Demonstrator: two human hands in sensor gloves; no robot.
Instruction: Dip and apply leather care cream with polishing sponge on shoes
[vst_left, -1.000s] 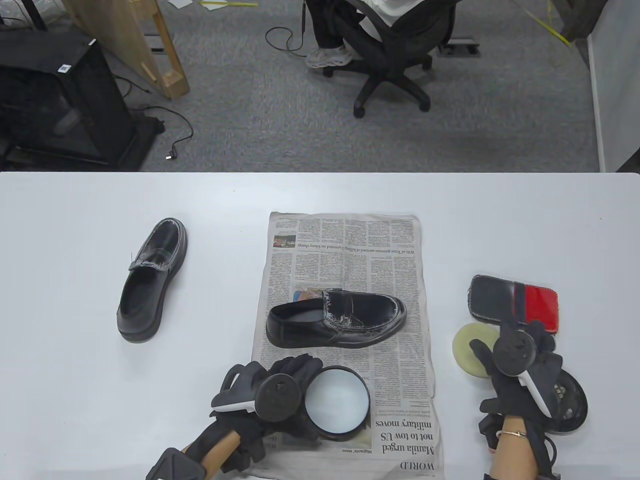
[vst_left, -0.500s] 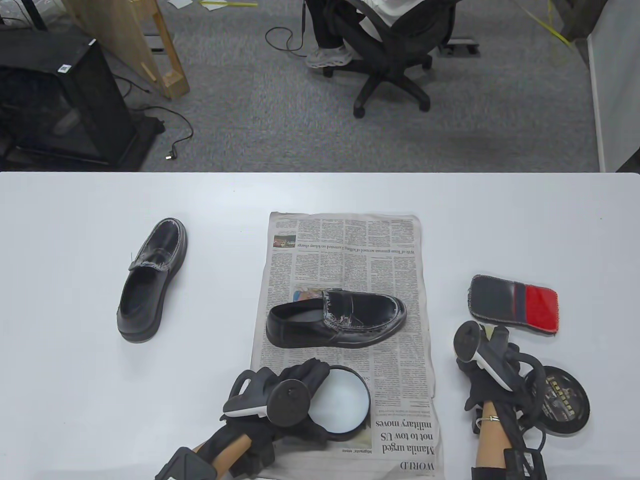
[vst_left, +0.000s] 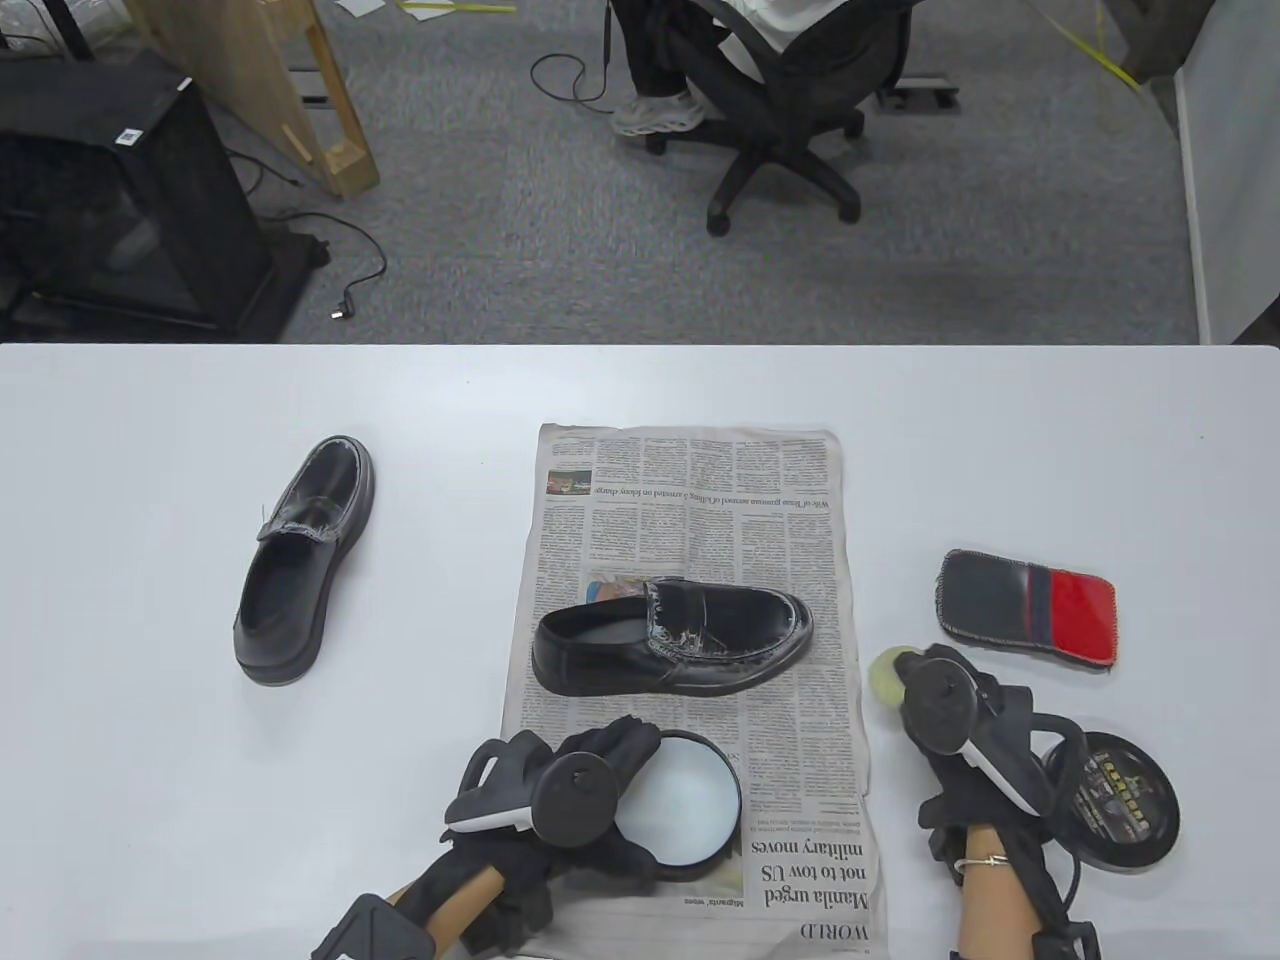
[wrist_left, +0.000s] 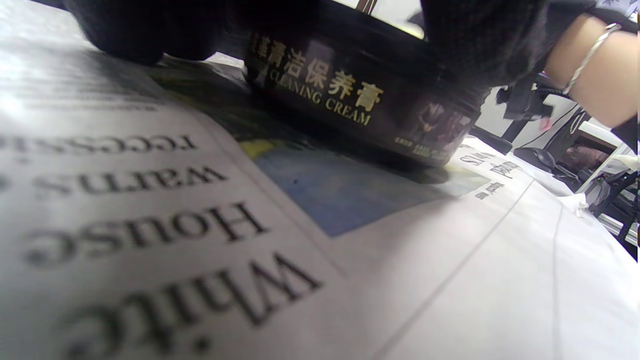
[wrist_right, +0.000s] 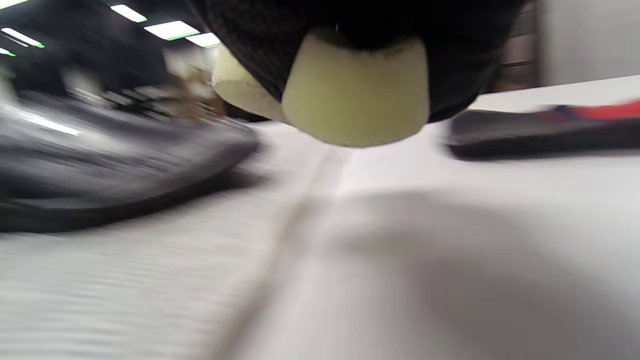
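Note:
An open round tin of white cleaning cream (vst_left: 678, 808) stands on the newspaper (vst_left: 790, 500) near the front edge; my left hand (vst_left: 590, 770) grips its left side, and its black labelled wall shows in the left wrist view (wrist_left: 350, 100). A black loafer (vst_left: 672, 638) lies on the newspaper, toe to the right. My right hand (vst_left: 945, 705) holds the pale yellow polishing sponge (vst_left: 888, 675) just right of the newspaper, lifted off the table; the sponge also shows in the right wrist view (wrist_right: 355, 95) between gloved fingers. A second black loafer (vst_left: 300, 560) lies at the left.
The tin's black lid (vst_left: 1125, 800) lies at the front right beside my right forearm. A black and red cloth pad (vst_left: 1030, 605) lies behind my right hand. The white table (vst_left: 150, 800) ends at the far edge, with an office chair beyond.
My right hand picked the sponge up off the table and carried it left toward the newspaper. My left hand shifted slightly on the tin, which stayed in place.

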